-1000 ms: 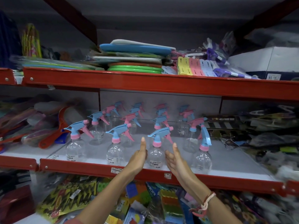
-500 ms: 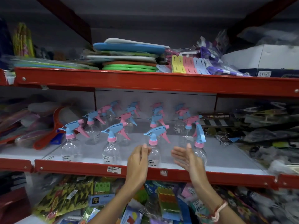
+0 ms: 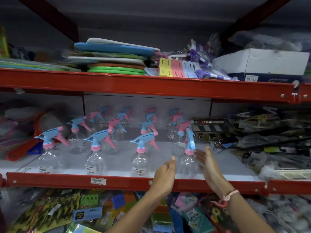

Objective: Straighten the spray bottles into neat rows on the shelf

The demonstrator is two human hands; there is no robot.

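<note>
Several clear spray bottles with blue and pink trigger heads stand in rows on the middle shelf [image 3: 117, 169]. The front-right bottle [image 3: 188, 163] has its nozzle turned toward me, unlike the front bottles [image 3: 140, 163] beside it, whose nozzles point left. My left hand [image 3: 165, 175] is open, palm facing right, just left of that front-right bottle. My right hand [image 3: 207, 163] is open, palm facing left, just right of it. Both hands flank the bottle; I cannot tell whether they touch it.
A red shelf beam [image 3: 134, 183] with a price label runs along the front. Red-handled items [image 3: 25, 148] lie left of the bottles, packaged goods [image 3: 252, 137] on the right. The upper shelf holds stacked flat mats [image 3: 116, 56] and a white box [image 3: 262, 62]. Packets fill the shelf below.
Both hands have moved right, from around the third front bottle to either side of the front-right bottle. The view has shifted slightly to the right too.
</note>
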